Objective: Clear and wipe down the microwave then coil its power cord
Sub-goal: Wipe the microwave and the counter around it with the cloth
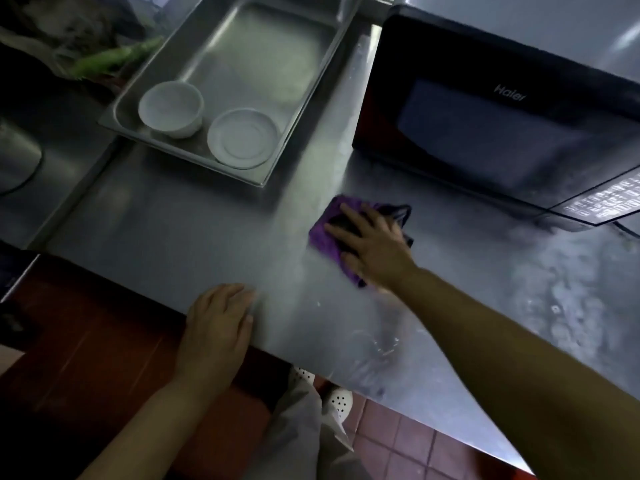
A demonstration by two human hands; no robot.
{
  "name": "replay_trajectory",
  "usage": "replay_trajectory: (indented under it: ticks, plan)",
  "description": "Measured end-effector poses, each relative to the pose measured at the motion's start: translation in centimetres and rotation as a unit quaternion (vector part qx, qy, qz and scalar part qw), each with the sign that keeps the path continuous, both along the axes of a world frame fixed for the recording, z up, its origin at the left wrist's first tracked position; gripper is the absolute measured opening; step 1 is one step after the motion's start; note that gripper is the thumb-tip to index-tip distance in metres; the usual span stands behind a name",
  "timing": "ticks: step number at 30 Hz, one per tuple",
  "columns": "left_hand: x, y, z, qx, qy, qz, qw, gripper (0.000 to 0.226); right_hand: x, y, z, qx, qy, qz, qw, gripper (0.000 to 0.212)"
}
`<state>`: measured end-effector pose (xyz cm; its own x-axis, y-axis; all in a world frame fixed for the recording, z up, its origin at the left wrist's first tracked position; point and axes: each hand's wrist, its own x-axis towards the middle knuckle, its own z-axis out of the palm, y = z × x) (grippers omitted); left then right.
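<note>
A black microwave [491,133] with its door closed stands at the back right of the steel counter [173,233]. My right hand [374,244] lies flat, fingers spread, pressing a purple cloth [325,237] onto the counter just in front of the microwave's left corner. Black cord loops [403,213] show beside the cloth under my fingers. A stretch of black cord [623,227] also leaves the microwave's right front corner. My left hand [218,327] rests palm down on the counter's front edge and holds nothing.
A steel tray [194,157] at the back left holds a white bowl [171,109] and a white saucer [244,138]. Green vegetables [110,58] lie beyond it. Wet smears [571,299] mark the counter's right side. Red floor tiles [398,448] lie below.
</note>
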<state>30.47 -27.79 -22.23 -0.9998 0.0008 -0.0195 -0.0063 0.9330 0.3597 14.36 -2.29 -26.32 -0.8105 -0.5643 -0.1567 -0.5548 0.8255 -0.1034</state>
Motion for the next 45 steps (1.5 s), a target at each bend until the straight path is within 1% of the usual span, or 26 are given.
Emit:
replay_trajectory:
  ticks: [3, 5, 7, 9, 11, 13, 15, 17, 20, 22, 24, 26, 32, 34, 37, 39, 42, 43, 45]
  plan:
    - [-1.2, 0.4, -1.0, 0.006, -0.021, -0.03, 0.999, 0.043, -4.6, 2.0, -0.4, 0.024, 0.02, -0.075, 0.997, 0.055]
    - [-1.9, 0.6, -1.4, 0.0, -0.036, -0.05, 0.998, 0.043, -6.5, 2.9, -0.4, 0.033, 0.014, -0.119, 0.992, 0.056]
    - [-2.7, 0.7, -1.5, -0.006, -0.04, -0.066, 0.997, 0.043, -6.6, 2.8, -0.4, 0.031, 0.0, -0.152, 0.988, 0.057]
    - [-3.3, 0.8, -1.4, 0.008, -0.045, -0.072, 0.996, 0.043, -4.5, 2.1, -0.4, 0.029, -0.01, -0.175, 0.984, 0.057]
    - [-3.9, 0.8, -1.1, 0.024, -0.046, -0.074, 0.996, 0.043, -0.8, 1.3, -0.2, 0.025, -0.023, -0.158, 0.987, 0.056]
    - [-4.3, 1.1, -0.9, 0.035, -0.048, -0.081, 0.995, 0.043, 3.8, 0.5, 0.2, 0.016, -0.033, -0.115, 0.993, 0.055]
    - [-4.6, 1.6, -0.6, 0.043, -0.044, -0.089, 0.994, 0.043, 8.4, -0.2, 0.5, 0.009, -0.019, -0.065, 0.998, 0.055]
    - [-4.7, 2.2, -0.2, 0.049, -0.039, -0.101, 0.993, 0.042, 12.3, -0.5, 0.5, 0.019, -0.02, -0.017, 0.999, 0.056]
    - [-4.7, 3.4, 0.0, 0.057, -0.039, -0.114, 0.991, 0.037, 16.6, 0.1, 0.5, 0.014, -0.046, 0.031, 0.998, 0.06]
    - [-4.7, 4.4, 0.1, 0.055, -0.049, -0.118, 0.99, 0.034, 17.6, 1.0, 0.5, 0.002, -0.059, 0.062, 0.996, 0.06]
    - [-4.6, 5.3, 0.1, 0.054, -0.053, -0.123, 0.99, 0.036, 16.8, 2.3, 0.4, -0.007, -0.059, 0.099, 0.993, 0.059]
    - [-4.6, 6.1, 0.2, 0.053, -0.056, -0.125, 0.989, 0.043, 14.6, 3.7, 0.3, -0.015, -0.05, 0.104, 0.993, 0.057]
    - [-3.9, 9.0, -0.2, 0.033, -0.061, -0.08, 0.994, 0.046, 3.9, 9.4, 0.2, -0.012, 0.017, 0.016, 1.0, 0.05]
    - [-3.2, 10.3, -0.5, 0.028, -0.072, -0.067, 0.995, 0.047, -0.1, 11.6, 0.0, 0.021, 0.019, -0.026, 0.999, 0.053]
    - [-1.8, 12.6, -0.8, 0.028, -0.074, -0.054, 0.995, 0.037, -4.3, 14.2, -0.3, 0.041, 0.003, -0.072, 0.997, 0.058]
    - [-1.0, 14.0, -0.9, 0.033, -0.069, -0.047, 0.996, 0.034, -5.2, 15.0, -0.5, 0.036, -0.006, -0.083, 0.996, 0.058]
    - [-0.5, 15.7, -1.0, 0.04, -0.06, -0.036, 0.997, 0.034, -3.0, 14.7, -0.7, 0.019, 0.006, -0.105, 0.994, 0.056]
    - [-0.5, 16.1, -1.0, 0.039, -0.058, -0.035, 0.997, 0.034, -1.4, 14.4, -0.7, 0.013, 0.008, -0.1, 0.995, 0.055]
    - [-0.6, 16.7, -1.0, 0.039, -0.051, -0.028, 0.998, 0.034, 2.5, 13.9, -0.4, -0.005, 0.002, -0.059, 0.998, 0.053]
